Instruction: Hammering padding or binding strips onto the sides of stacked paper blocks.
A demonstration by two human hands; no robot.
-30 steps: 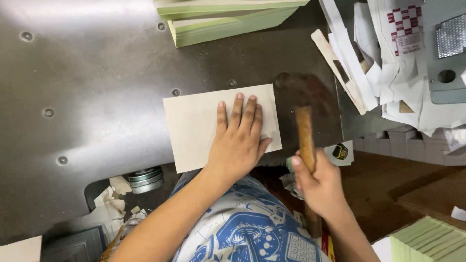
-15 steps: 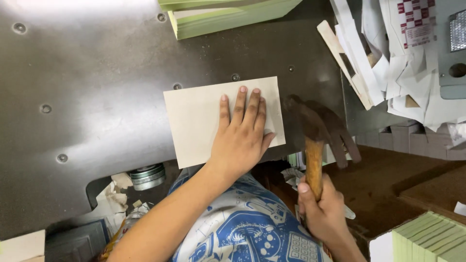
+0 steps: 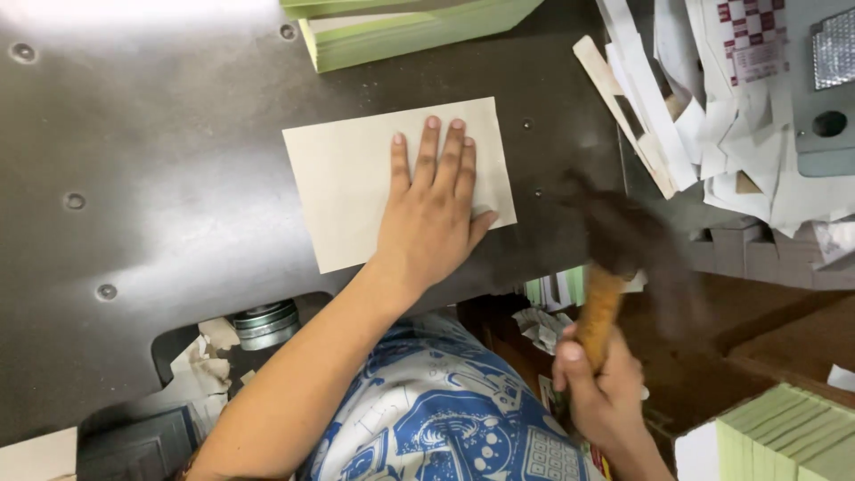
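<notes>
My left hand [image 3: 432, 218] lies flat, fingers together, on a pale beige sheet of card [image 3: 347, 187] that rests on a dark metal work plate [image 3: 142, 160]. My right hand [image 3: 601, 392] grips the wooden handle of a hammer [image 3: 598, 312]. The hammer's dark head is motion-blurred just right of the card, above the plate's right edge.
A stack of green-edged paper [image 3: 401, 27] sits at the plate's far edge. White paper scraps and card strips [image 3: 712, 134] pile up at the right beside a grey machine part [image 3: 824, 89]. Another green stack [image 3: 784, 436] stands at bottom right. A metal roller [image 3: 263, 322] sits below the plate.
The hammer has swung from near the card's right edge out to the right and lower. My left hand stays pressed on the card.
</notes>
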